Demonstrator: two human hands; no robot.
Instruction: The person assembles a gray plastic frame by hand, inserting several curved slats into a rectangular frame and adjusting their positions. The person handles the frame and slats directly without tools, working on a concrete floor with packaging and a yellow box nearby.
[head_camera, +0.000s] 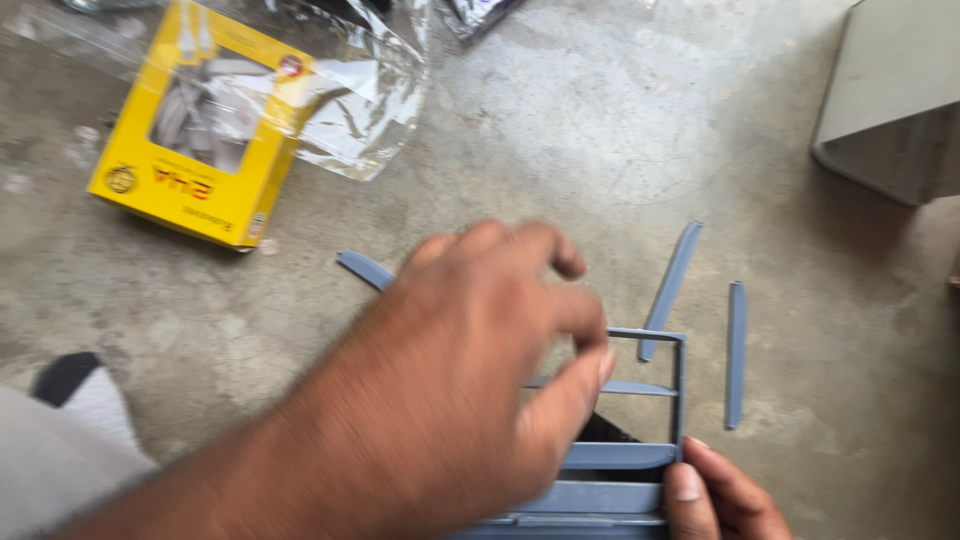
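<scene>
A grey plastic frame with slats (640, 455) stands on the concrete floor at the bottom centre. My left hand (460, 390) reaches over it, blurred, with thumb and fingertips pinched at a thin slat in the frame's upper part. My right hand (720, 495) grips the frame's lower right corner, thumb on the upright. Three loose grey slats lie on the floor: one (670, 290) leaning from the frame's top, one (736, 355) to the right, one (365, 268) partly hidden behind my left hand.
A yellow cardboard box with a clear window (200, 125) lies at the upper left on crumpled clear plastic wrap (365, 95). A pale grey block (895, 95) sits at the upper right corner. A foot in a grey and black sock (75, 395) shows at the lower left.
</scene>
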